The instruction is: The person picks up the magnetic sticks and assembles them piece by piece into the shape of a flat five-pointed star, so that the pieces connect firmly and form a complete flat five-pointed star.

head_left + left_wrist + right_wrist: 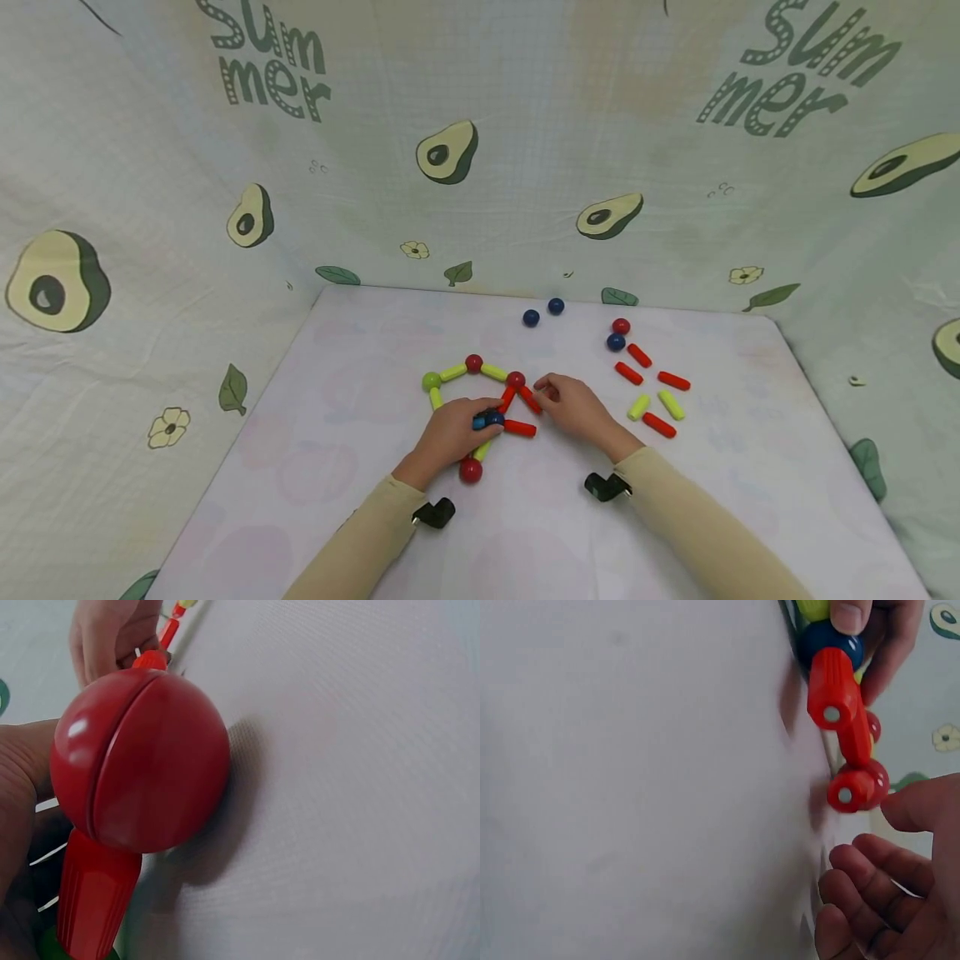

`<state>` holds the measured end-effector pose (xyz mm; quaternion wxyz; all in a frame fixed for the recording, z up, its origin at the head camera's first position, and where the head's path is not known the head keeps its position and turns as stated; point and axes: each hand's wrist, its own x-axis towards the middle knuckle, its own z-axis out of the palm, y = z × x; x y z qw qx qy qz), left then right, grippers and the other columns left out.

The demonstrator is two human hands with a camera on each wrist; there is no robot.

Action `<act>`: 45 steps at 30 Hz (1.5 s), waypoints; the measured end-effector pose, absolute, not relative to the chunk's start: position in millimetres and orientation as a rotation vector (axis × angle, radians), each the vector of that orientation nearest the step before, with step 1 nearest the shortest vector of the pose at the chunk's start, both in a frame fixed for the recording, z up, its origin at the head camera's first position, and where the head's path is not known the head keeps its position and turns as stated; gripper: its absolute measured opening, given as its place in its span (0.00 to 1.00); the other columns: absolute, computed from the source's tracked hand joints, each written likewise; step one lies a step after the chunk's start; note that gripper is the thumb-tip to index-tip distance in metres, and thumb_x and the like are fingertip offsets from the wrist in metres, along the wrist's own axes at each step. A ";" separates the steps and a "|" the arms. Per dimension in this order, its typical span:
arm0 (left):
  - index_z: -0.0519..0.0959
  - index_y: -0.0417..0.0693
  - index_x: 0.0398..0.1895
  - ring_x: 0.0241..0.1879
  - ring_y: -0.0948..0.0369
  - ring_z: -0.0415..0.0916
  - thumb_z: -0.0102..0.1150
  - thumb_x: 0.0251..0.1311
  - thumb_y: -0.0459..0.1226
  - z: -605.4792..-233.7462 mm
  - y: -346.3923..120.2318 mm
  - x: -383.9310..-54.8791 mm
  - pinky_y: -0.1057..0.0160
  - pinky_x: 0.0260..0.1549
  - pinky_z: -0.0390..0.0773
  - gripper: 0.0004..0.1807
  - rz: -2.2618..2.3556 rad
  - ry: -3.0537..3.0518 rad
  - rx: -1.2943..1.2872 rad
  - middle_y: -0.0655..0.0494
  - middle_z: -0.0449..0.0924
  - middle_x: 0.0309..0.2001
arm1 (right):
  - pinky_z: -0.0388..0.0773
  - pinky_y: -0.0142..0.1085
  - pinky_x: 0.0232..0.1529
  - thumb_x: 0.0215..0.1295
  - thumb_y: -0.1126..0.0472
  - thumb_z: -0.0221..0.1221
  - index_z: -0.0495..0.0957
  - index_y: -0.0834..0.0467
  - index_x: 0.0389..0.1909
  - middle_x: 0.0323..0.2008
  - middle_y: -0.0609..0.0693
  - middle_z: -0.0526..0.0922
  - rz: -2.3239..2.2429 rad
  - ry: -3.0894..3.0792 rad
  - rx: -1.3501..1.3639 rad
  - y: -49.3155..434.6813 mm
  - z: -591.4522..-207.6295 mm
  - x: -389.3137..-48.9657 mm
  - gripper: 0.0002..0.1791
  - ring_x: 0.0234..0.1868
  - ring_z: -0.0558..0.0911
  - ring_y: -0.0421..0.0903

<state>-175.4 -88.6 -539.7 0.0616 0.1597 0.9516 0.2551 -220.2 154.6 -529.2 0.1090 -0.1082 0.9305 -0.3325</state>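
Your worktop spreads across the lower half of the head view. At its centre lies your frame of linked rods and balls. Your left hand has its fingers curled on the frame's dark-blue ball. Your right hand, just right of centre, holds nothing, its fingers loosely bent, thumb apart, beside a red rod. Loose rods lie farther right, loose balls above centre.
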 end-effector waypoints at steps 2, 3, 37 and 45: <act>0.80 0.61 0.65 0.42 0.61 0.75 0.68 0.63 0.52 -539.3 -89.3 -175.5 0.61 0.43 0.80 0.27 0.772 2.874 0.477 0.60 0.83 0.48 | 0.79 0.41 0.44 0.74 0.54 0.59 0.80 0.55 0.56 0.39 0.47 0.80 -0.974 2.768 -0.293 165.0 -527.7 -226.9 0.15 0.40 0.77 0.47; 0.80 0.61 0.65 0.42 0.61 0.74 0.68 0.63 0.52 -539.1 -89.7 -175.6 0.61 0.43 0.80 0.27 0.774 2.874 0.475 0.60 0.83 0.48 | 0.79 0.42 0.45 0.74 0.54 0.59 0.79 0.55 0.57 0.41 0.49 0.80 -0.966 2.799 -0.280 171.8 -526.8 -231.5 0.16 0.41 0.77 0.48; 0.79 0.64 0.65 0.41 0.62 0.73 0.68 0.63 0.53 -540.2 -90.1 -176.6 0.63 0.42 0.79 0.27 0.750 2.890 0.442 0.61 0.83 0.47 | 0.78 0.33 0.41 0.62 0.49 0.71 0.78 0.49 0.52 0.39 0.37 0.77 -0.755 2.718 -0.770 178.8 -527.6 -182.7 0.20 0.40 0.75 0.40; 0.80 0.63 0.65 0.40 0.62 0.73 0.69 0.62 0.52 -540.9 -90.5 -175.8 0.64 0.40 0.79 0.27 0.762 2.890 0.458 0.61 0.83 0.45 | 0.77 0.36 0.40 0.69 0.48 0.65 0.76 0.49 0.51 0.37 0.41 0.78 -0.953 2.703 -0.533 176.2 -533.9 -194.5 0.16 0.38 0.76 0.41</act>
